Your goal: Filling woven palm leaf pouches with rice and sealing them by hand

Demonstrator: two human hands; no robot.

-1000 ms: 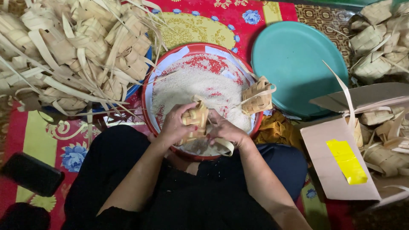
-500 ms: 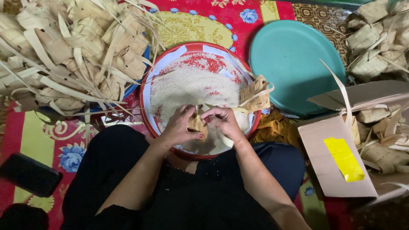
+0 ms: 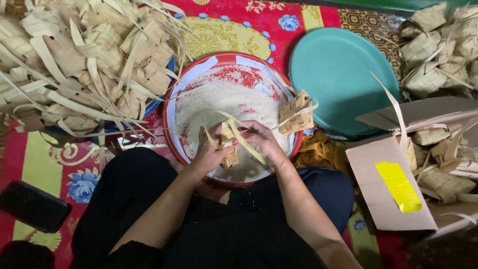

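Both hands, left hand (image 3: 209,152) and right hand (image 3: 261,139), are closed around a woven pouch (image 3: 229,144) over the near edge of the rice basin (image 3: 172,107). Its loose strip ends splay out. Tilted, the pouch could spill rice onto the mat (image 3: 35,159).

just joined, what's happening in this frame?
A seated person holds a woven palm-leaf pouch in both hands over a red-rimmed basin of rice. The left hand grips it from below, the right hand works its loose strips. Another pouch rests on the basin's rim. A heap of empty pouches lies to the left, and a teal lid to the right.
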